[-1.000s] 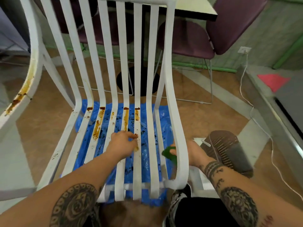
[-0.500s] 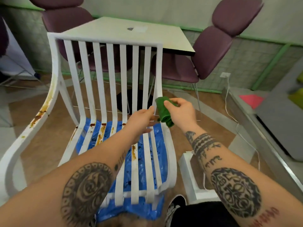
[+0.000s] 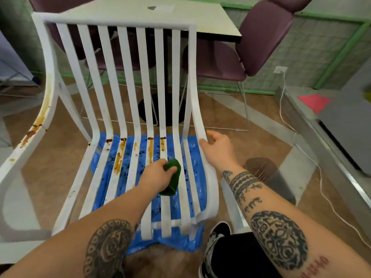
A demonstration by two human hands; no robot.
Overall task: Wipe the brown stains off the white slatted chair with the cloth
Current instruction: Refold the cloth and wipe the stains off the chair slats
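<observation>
Moved: cloth (image 3: 173, 180) passed from right hand (image 3: 217, 150) to left hand (image 3: 157, 175), backrest height down to seat | left hand: fingers curled round cloth, on a right-of-centre slat | right hand: clasps right side rail of white slatted chair (image 3: 112, 22) | brown stains (image 3: 120, 157) (heaviest at seat's back) just beyond cloth | blue sheet (image 3: 124, 183) beneath

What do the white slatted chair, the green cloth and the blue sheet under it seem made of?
White slatted chair: probably painted metal or moulded plastic, going by its thin, smoothly curved slats and satin finish. Green cloth: soft matte fabric, crumpled into folds. Blue sheet: thin plastic film, glossy and crinkled.
</observation>
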